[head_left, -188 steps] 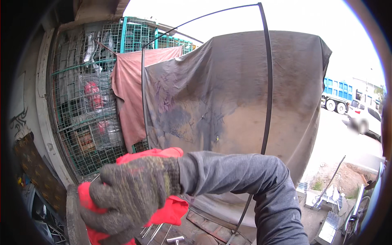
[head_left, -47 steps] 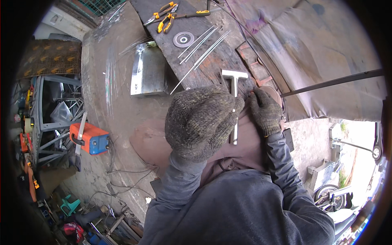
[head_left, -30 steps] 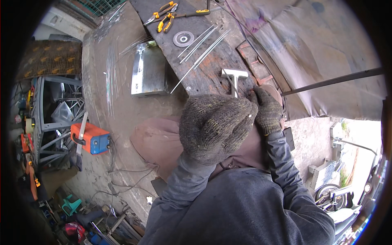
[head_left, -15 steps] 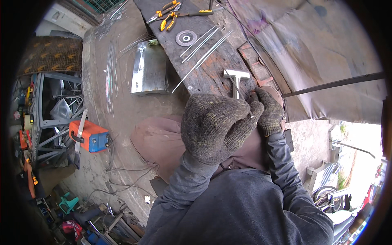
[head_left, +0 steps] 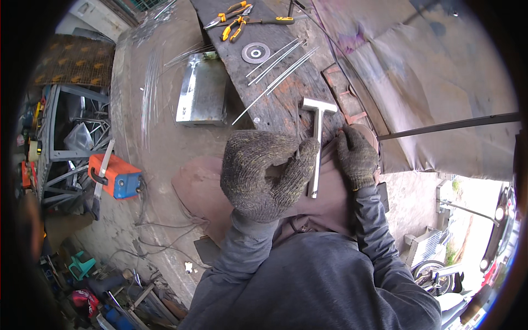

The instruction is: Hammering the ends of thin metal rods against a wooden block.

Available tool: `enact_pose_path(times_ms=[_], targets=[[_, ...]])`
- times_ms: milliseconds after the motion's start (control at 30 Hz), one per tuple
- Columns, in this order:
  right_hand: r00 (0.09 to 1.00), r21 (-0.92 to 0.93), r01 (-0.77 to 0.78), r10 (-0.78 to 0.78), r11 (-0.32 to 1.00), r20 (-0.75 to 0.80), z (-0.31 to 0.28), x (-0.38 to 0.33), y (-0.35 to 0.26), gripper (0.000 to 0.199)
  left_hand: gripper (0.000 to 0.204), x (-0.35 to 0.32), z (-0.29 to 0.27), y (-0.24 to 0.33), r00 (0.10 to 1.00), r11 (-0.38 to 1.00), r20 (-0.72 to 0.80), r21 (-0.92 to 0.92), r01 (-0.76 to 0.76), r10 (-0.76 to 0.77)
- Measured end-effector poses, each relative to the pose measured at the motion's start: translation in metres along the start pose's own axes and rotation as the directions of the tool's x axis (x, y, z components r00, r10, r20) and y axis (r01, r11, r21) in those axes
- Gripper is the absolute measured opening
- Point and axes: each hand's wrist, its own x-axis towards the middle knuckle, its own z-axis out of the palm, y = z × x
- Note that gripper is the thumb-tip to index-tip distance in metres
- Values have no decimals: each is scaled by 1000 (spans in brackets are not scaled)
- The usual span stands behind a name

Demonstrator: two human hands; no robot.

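Observation:
My left hand (head_left: 261, 173), in a dark knitted glove, is closed with thumb and fingers pinched on a thin dark rod (head_left: 298, 122). The rod stands up past the fingertips; its lower part is hidden by the glove. Just right of that hand, a silver T-shaped metal piece (head_left: 317, 143) has its crossbar over the wooden board and its stem reaching over my lap. My right hand (head_left: 358, 157), gloved too, rests near the board's edge, right of the T-piece and apart from it. Its thumb is away from the loosely bent fingers, and no held thing shows.
On the dark wooden board (head_left: 258, 104) lie pliers (head_left: 235, 28), a hammer (head_left: 278, 21), a grinding disc (head_left: 256, 53) and several thin rods (head_left: 289, 71). A metal box (head_left: 202, 91) stands left of it. An orange-and-blue welding machine (head_left: 114, 175) with cables sits at left.
My left hand has moved left, away from my right hand, with the rod now more upright. The T-piece's stem has come into full view. My right hand has shifted slightly down.

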Motion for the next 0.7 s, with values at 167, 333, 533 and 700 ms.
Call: enact_pose_path(times_ms=[167,333,533,700], targets=[[1000,-8,-22,22,1000,-11,0,-1,-4,28,31,2,-4,-3,996,998,-74,3,59,-59],[1000,8,-23,22,1000,14,-3,-1,-5,28,29,3,-11,-5,998,996,-40,76,44,-41],[999,2,19,-19,1000,-31,1,-1,2,28,29,1,-8,1,996,997,67,49,-65,62],[999,0,38,-38,999,-27,1,-1,-1,29,29,-4,-5,6,987,994,135,47,-96,89]])
